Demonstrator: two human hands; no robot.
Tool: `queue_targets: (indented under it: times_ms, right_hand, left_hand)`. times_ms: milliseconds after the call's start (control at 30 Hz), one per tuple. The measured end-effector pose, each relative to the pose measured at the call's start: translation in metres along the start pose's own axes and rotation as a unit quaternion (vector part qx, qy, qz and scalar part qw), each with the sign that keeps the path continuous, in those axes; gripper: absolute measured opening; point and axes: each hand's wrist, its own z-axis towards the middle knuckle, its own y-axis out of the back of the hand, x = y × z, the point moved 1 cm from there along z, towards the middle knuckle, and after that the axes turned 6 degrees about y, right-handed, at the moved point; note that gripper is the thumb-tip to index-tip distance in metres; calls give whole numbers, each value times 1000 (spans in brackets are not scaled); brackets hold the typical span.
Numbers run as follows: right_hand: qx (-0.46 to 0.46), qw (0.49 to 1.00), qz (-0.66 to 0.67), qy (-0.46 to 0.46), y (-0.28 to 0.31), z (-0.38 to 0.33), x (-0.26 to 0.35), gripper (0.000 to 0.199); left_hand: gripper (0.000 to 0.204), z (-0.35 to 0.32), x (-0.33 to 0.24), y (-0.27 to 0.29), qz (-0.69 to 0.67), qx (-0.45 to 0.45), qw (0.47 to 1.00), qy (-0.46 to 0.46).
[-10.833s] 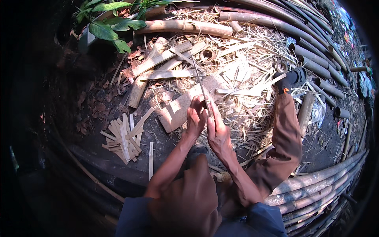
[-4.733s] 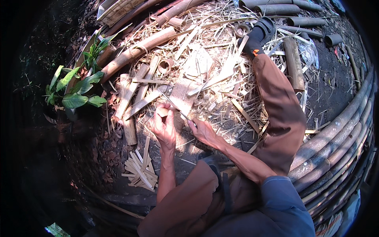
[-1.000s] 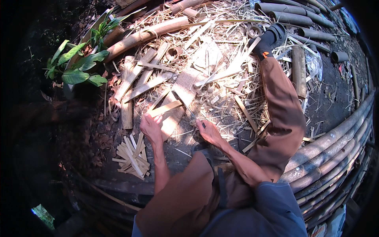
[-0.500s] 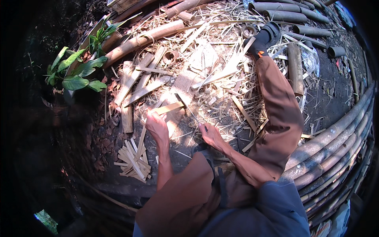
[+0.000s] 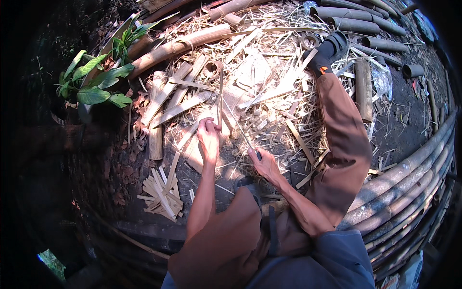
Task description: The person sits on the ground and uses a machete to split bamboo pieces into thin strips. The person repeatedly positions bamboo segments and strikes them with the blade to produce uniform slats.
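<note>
My left hand [image 5: 209, 137] is closed around a thin bamboo strip [image 5: 221, 94] that stands nearly upright over a flat bamboo slab [image 5: 195, 151] on the ground. My right hand [image 5: 264, 164] grips a knife [image 5: 243, 137] by its dark handle. The narrow blade points up and to the left, toward the strip's lower end. I cannot tell whether the blade touches the strip. A pile of short cut bamboo strips [image 5: 161, 195] lies left of my left forearm.
Split bamboo slabs [image 5: 166, 94] and a thick bamboo pole [image 5: 178, 44] lie beyond my hands among straw and shavings. A green leafy plant [image 5: 96, 82] grows at the left. My right leg [image 5: 344, 144] stretches out; stacked bamboo poles [image 5: 404, 185] curve along the right.
My left hand has moved from beside the pile of short strips up and to the right and now holds a long thin strip upright. My right hand has kept the knife, almost in place.
</note>
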Motion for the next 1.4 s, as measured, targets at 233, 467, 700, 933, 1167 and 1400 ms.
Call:
queue_targets:
  times_ms: [233,467,700,933,1167,1400]
  right_hand:
    - [-35,999,-17,35,-3,6,-13,55]
    - [-10,1000,-19,9,-14,2,-17,50]
    - [-15,998,-40,50,-4,-17,1,51]
    - [0,996,-39,80,-37,-18,-5,50]
    - [55,963,-94,247,-38,-41,39,33]
    - [50,991,11,122,-37,-15,7,43]
  left_hand:
    - [34,-16,33,-2,328,-31,919,-218]
    - [22,1,53,20,357,-37,900,-246]
    - [26,-48,-29,109,17,-60,997,42]
    - [33,-50,-21,105,-196,-39,979,49]
    - [60,-48,-26,76,138,-135,981,-18]
    - [59,-52,-46,44,107,-139,982,-68]
